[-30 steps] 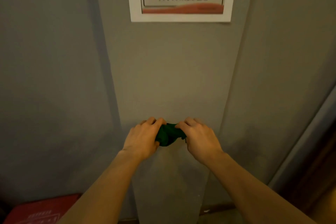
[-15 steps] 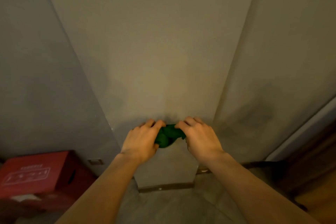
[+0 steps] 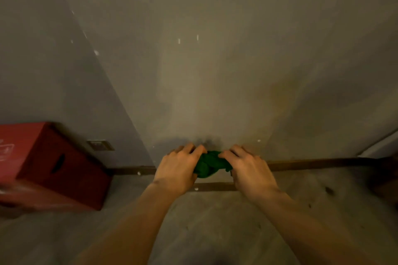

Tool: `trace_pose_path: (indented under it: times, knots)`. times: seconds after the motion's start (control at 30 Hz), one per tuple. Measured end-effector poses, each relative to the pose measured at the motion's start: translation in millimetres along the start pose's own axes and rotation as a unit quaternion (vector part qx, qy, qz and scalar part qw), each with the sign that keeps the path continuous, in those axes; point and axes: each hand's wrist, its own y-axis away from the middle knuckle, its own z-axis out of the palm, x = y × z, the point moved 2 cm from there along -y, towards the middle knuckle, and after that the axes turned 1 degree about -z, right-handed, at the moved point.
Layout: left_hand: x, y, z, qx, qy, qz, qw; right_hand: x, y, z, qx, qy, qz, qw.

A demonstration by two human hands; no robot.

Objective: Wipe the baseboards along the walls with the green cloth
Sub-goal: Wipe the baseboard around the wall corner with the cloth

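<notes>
A bunched green cloth (image 3: 209,163) is held between both hands in front of a grey wall column. My left hand (image 3: 178,168) grips its left side and my right hand (image 3: 247,170) grips its right side. A dark brown baseboard (image 3: 215,186) runs along the foot of the column just below the hands. It continues at the wall's foot to the right (image 3: 318,162) and to the left (image 3: 131,170). The cloth is above the baseboard; whether it touches the wall I cannot tell.
A red cardboard box (image 3: 53,165) with a hand slot sits on the floor at the left, against the side wall. A wall socket plate (image 3: 100,145) is low on that wall. A pale door frame edge (image 3: 379,146) shows at the far right. Grey floor (image 3: 204,221) lies below.
The view has tilted down: the no-smoking sign left the frame, and the floor, baseboard and red box came into view. Both hands still hold the cloth, now lower, near the baseboard.
</notes>
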Motion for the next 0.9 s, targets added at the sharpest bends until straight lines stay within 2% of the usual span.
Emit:
trace_pose_path:
  times: [0.2,0.47,0.63,0.77,0.9]
  knots:
    - [-35.3,-13.0,145.0,-0.008,0.004,0.001,1.0,24.6,-1.9,147.1,-0.006,-0.002,0.018,1.0]
    - [-76.5,-15.2,306.7,0.01,0.008,0.004,1.0,50.4,-0.3,310.5,0.035,-0.016,0.012,0.999]
    - [-89.9,-11.1,373.3,0.029,0.018,0.005,0.999,61.7,7.4,382.8,0.076,-0.059,0.018,0.995]
    - [-94.1,-12.5,412.8,0.033,0.043,-0.004,0.999,72.8,12.4,428.8,0.128,-0.177,0.095,0.971]
    - [-95.9,-14.0,440.9,0.038,0.075,-0.005,0.996,81.8,11.1,460.3,0.135,-0.212,0.132,0.959]
